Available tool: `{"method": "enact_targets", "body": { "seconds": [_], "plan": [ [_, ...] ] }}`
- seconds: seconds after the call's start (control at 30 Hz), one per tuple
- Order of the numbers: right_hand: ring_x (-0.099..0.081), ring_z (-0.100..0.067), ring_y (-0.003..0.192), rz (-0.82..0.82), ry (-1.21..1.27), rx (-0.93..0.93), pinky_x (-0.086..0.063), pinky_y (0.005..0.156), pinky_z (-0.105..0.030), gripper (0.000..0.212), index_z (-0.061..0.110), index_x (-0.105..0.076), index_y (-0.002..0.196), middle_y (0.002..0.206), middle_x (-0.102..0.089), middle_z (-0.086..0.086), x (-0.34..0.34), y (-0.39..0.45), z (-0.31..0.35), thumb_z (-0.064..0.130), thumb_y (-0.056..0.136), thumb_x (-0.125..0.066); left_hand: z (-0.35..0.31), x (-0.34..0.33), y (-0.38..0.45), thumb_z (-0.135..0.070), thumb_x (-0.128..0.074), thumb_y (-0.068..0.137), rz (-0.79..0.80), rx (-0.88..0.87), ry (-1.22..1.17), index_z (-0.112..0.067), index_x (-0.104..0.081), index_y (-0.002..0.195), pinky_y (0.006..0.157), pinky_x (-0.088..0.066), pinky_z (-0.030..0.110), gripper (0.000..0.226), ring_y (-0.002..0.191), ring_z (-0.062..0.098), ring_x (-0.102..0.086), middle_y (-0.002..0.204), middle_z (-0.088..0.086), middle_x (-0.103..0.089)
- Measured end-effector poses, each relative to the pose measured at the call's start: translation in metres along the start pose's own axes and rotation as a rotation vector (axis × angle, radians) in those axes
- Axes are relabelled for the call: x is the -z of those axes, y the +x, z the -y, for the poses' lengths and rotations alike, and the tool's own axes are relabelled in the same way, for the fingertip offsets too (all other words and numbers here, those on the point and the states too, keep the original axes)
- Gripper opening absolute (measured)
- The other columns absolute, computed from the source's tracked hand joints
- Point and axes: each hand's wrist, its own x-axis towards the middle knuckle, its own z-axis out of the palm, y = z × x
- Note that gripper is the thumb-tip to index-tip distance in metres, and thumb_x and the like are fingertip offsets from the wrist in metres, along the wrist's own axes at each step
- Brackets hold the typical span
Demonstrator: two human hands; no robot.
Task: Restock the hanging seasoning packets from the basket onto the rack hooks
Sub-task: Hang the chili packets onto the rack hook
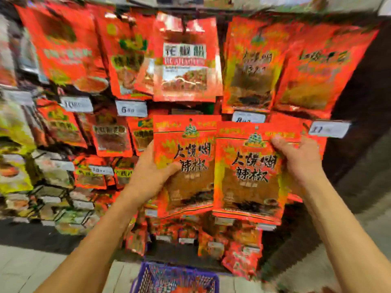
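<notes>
We have two matching red chili packets up in front of the rack, side by side and slightly overlapping at their inner edges. Our left hand [152,172] grips the left packet [186,166] along its left edge, thumb curled across the front near its middle; our right hand [296,159] pinches the right packet [247,172] at its upper right corner, fingers folded over the top band. Both packets are held in the air near us, in front of the lower rows of hanging stock, with the purple basket [175,278] down on the floor at the near edge of view, more red packets inside it. As we judge it, the step in hand is getting a packet's small hang hole onto a hook, and the matching product seems to hang in the upper row to the right [251,66], above a white price tag [248,117]. To do this well we should hang one packet at a time, hold it close to the hole so the top band stays flat, and find the hook tip before pushing back. The hooks themselves are hidden behind stock and blurred, so we cannot tell which one is free.
</notes>
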Motion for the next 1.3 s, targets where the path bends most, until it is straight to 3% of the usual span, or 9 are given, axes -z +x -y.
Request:
{"method": "enact_targets", "body": {
  "seconds": [0.07, 0.13, 0.3, 0.43, 0.57, 0.7, 0.9, 1.03, 1.3],
  "plan": [
    [-0.072, -0.017, 0.078, -0.018, -0.053, 0.095, -0.059, 0.078, -0.041, 0.022, 0.018, -0.074, 0.084, 0.082, -0.078, 0.004, 0.003, 0.01, 0.027, 0.037, 0.073, -0.075, -0.02, 0.003, 0.016, -0.026, -0.075, 0.069, -0.12, -0.012, 0.036, -0.029, -0.065, 0.093, 0.072, -0.048, 0.011, 0.027, 0.07, -0.015, -0.061, 0.079, -0.025, -0.073],
    [-0.07, -0.017, 0.079, -0.007, -0.067, 0.186, -0.059, 0.082, -0.044, 0.015, 0.024, -0.077, 0.08, 0.081, -0.077, 0.006, 0.005, 0.022, 0.052, 0.039, 0.078, -0.074, -0.033, 0.006, 0.032, -0.029, -0.079, 0.082, -0.197, -0.007, -0.015, -0.031, -0.069, 0.083, 0.071, -0.048, 0.01, 0.01, 0.069, -0.013, -0.062, 0.074, -0.026, -0.072],
    [-0.074, -0.032, 0.094, 0.006, -0.08, 0.244, -0.056, 0.091, -0.059, 0.008, 0.02, -0.075, 0.084, 0.094, -0.078, -0.007, 0.005, 0.066, 0.1, 0.027, 0.086, -0.076, -0.067, 0.02, 0.057, -0.038, -0.067, 0.095, -0.236, -0.039, -0.048, -0.046, -0.074, 0.078, 0.066, -0.049, 0.031, 0.02, 0.066, 0.004, -0.062, 0.069, -0.02, -0.072],
    [-0.074, -0.021, 0.073, -0.023, 0.017, 0.185, -0.058, 0.086, -0.058, 0.016, 0.019, -0.076, 0.072, 0.076, -0.077, 0.001, -0.013, 0.091, 0.125, 0.024, 0.087, -0.077, -0.093, 0.013, 0.071, -0.021, -0.066, 0.096, -0.113, -0.108, -0.175, -0.049, -0.075, 0.09, 0.065, -0.055, 0.028, 0.029, 0.074, 0.007, -0.071, 0.087, -0.01, -0.078],
    [-0.073, -0.028, 0.074, -0.051, 0.035, 0.139, -0.058, 0.082, -0.061, 0.023, 0.016, -0.067, 0.073, 0.076, -0.077, -0.004, -0.027, 0.111, 0.143, 0.034, 0.083, -0.078, -0.111, -0.002, 0.088, -0.013, -0.065, 0.093, -0.12, -0.018, -0.233, -0.035, -0.074, 0.081, 0.037, -0.045, 0.027, 0.027, 0.043, 0.009, -0.059, 0.061, -0.007, -0.069],
    [-0.074, -0.037, 0.081, -0.084, 0.014, 0.144, -0.058, 0.081, -0.058, 0.019, 0.014, -0.068, 0.075, 0.085, -0.077, -0.015, -0.038, 0.126, 0.15, 0.03, 0.081, -0.078, -0.12, -0.014, 0.104, -0.02, -0.07, 0.091, -0.135, -0.007, -0.254, -0.019, -0.072, 0.085, 0.053, -0.053, 0.026, 0.007, 0.062, 0.008, -0.072, 0.073, -0.005, -0.077],
    [-0.071, -0.035, 0.095, -0.108, 0.007, 0.092, -0.057, 0.085, -0.055, 0.041, 0.013, -0.066, 0.095, 0.103, -0.074, -0.016, -0.038, 0.136, 0.151, 0.045, 0.076, -0.083, -0.129, -0.024, 0.114, -0.037, -0.066, 0.096, -0.074, -0.028, -0.225, -0.014, -0.073, 0.097, 0.078, -0.059, 0.04, 0.025, 0.083, 0.022, -0.078, 0.09, 0.003, -0.08],
    [-0.074, -0.038, 0.084, -0.158, -0.067, 0.131, -0.058, 0.076, -0.056, 0.03, 0.02, -0.068, 0.064, 0.081, -0.076, -0.012, -0.039, 0.138, 0.151, 0.042, 0.08, -0.079, -0.134, -0.029, 0.12, -0.039, -0.067, 0.095, -0.061, -0.038, -0.256, -0.012, -0.072, 0.101, 0.076, -0.06, 0.042, 0.028, 0.082, 0.024, -0.078, 0.09, 0.006, -0.08],
    [-0.071, -0.027, 0.072, -0.194, -0.178, 0.199, -0.056, 0.068, -0.046, 0.022, 0.018, -0.068, 0.063, 0.066, -0.073, 0.002, -0.05, 0.141, 0.154, 0.03, 0.08, -0.073, -0.139, -0.037, 0.133, -0.038, -0.068, 0.094, -0.079, -0.085, -0.299, -0.018, -0.073, 0.092, 0.057, -0.057, 0.025, 0.02, 0.072, 0.017, -0.077, 0.082, 0.001, -0.079]
  ]
}}
